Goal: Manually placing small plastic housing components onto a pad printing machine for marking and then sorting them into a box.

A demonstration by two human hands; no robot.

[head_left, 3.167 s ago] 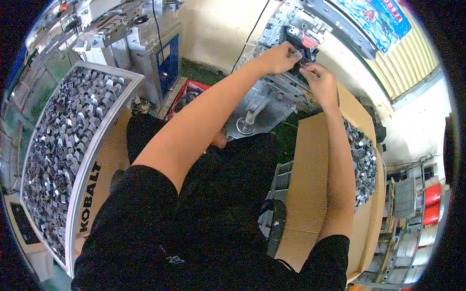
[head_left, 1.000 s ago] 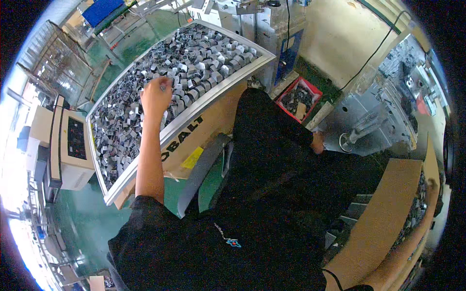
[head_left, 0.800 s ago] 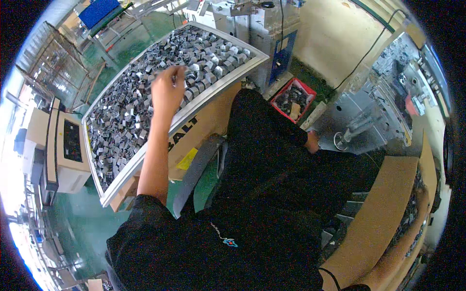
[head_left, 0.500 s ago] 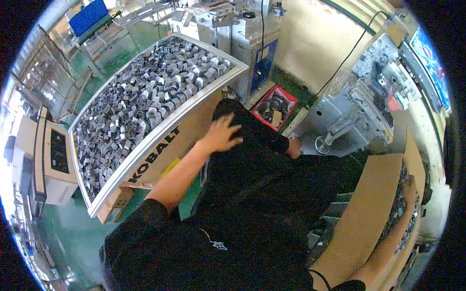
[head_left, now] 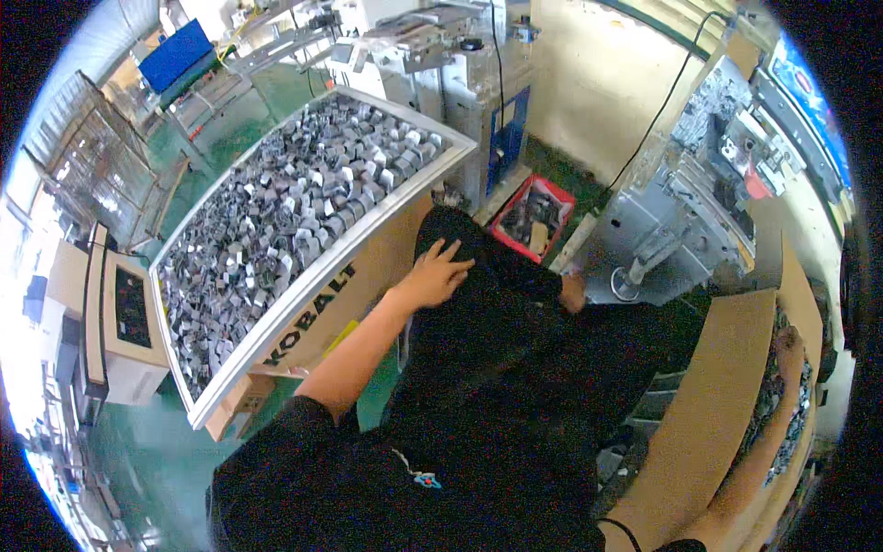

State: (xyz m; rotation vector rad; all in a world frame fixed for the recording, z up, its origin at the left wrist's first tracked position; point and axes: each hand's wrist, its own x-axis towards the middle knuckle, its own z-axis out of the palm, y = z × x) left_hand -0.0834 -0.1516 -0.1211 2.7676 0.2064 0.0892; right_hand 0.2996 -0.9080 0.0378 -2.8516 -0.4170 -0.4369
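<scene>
My left hand point(head_left: 440, 276) lies on my black-clad thigh with its fingers stretched and a little apart; it holds nothing. At the right, my right arm reaches down into an open cardboard box point(head_left: 704, 396), behind its tall near flap. My right hand point(head_left: 788, 348) is among many small dark and shiny metal pieces point(head_left: 771, 397) inside that box. Its fingers are too dark and small to make out, so whether they grip a piece is unclear. Left of my left hand stands a wide, light-rimmed tray point(head_left: 363, 230) heaped with small bent grey metal pieces point(head_left: 303, 184).
Ahead, a red crate point(head_left: 572, 201) with dark scraps sits on the floor between two metal machines point(head_left: 658, 225). My bare foot point(head_left: 572, 293) is near the right machine's base. A beige cabinet point(head_left: 133, 313) stands at the far left, and a small carton point(head_left: 241, 405) sits beneath the tray.
My left hand has come down onto my thigh, its fingers less spread. The whole view has shifted slightly. My right hand stays inside the cardboard box.
</scene>
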